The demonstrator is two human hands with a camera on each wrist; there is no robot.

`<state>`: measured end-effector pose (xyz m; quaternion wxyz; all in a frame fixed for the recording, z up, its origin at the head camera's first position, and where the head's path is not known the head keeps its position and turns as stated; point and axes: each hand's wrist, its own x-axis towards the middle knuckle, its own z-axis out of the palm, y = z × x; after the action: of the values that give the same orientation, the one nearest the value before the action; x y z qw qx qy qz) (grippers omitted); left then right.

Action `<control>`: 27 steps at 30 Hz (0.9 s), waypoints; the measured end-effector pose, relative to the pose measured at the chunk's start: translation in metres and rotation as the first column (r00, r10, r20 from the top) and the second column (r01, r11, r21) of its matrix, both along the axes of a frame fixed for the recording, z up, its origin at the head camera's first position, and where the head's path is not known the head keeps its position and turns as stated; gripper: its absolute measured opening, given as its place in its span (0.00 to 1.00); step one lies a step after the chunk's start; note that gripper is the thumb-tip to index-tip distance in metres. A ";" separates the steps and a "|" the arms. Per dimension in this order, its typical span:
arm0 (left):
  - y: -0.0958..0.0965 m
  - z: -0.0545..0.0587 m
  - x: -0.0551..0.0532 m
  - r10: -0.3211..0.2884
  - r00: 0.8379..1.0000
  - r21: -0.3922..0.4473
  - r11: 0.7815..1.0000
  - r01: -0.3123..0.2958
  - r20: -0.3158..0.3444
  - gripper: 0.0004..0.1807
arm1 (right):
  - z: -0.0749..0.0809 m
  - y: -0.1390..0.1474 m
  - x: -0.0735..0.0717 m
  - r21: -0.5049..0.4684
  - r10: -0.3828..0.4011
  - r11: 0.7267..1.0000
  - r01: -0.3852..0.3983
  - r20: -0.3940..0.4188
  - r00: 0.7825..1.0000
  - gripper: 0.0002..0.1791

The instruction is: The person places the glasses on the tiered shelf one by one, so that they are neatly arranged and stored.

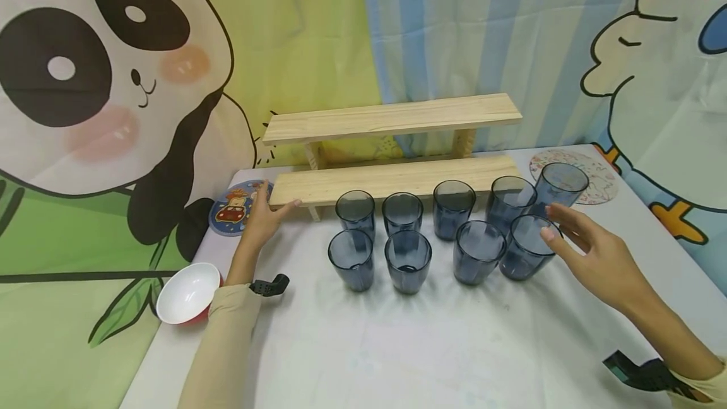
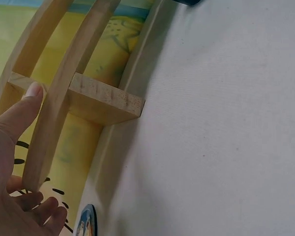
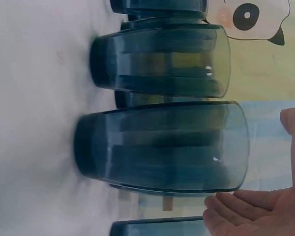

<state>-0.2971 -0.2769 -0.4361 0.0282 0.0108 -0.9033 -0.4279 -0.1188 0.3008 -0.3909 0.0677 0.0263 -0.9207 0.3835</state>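
Standing upright on the bench [image 1: 369, 346], mouths up, nine blue-tinted glasses [image 1: 409, 267] form two rows before a wooden stand [image 1: 462, 142], five behind and four in front, probably so that each is within easy reach. The right hand [image 1: 599, 260] is just beside the front row's rightmost glass [image 1: 524, 260], its thumb well apart from its fingers and nothing in its hold; that span seems suited to a glass's broad width. The left hand [image 1: 262, 219] has thumb and fingers parted about the left end of the lower plank [image 1: 392, 178], perhaps to steady it, though whether it truly grips the wood I cannot tell. Of the stand's two planks, the upper plank [image 1: 392, 118] sits behind and above, seemingly to leave both tiers accessible. Two round mats lie near the stand's ends, a blue mat [image 1: 230, 214] at left and a pale mat [image 1: 604, 185] at right. One bowl [image 1: 189, 292], white inside and red outside, rests by the bench's left edge.
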 end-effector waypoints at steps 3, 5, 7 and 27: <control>-0.001 -0.005 -0.002 -0.009 1.000 0.017 1.000 0.010 -0.018 0.62 | -0.010 -0.001 0.003 -0.030 0.010 0.999 -0.011 -0.021 1.000 0.44; -0.001 -0.009 -0.003 -0.016 0.999 0.030 0.999 0.017 -0.041 0.59 | -0.017 -0.002 0.004 -0.069 0.018 0.997 -0.020 -0.030 0.999 0.47; -0.002 -0.013 -0.005 -0.025 0.998 0.040 0.999 0.027 -0.065 0.57 | -0.024 -0.002 0.005 -0.105 0.014 0.994 -0.016 -0.024 1.000 0.51; 0.002 -0.021 -0.003 -0.023 0.999 0.191 0.981 0.031 -0.045 0.56 | -0.066 -0.007 0.003 -0.310 0.065 0.949 -0.056 0.021 0.998 0.45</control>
<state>-0.3000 -0.2751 -0.4569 0.0402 -0.0079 -0.8572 -0.5134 -0.1158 0.2935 -0.4570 0.0452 0.0376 -0.8489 0.5253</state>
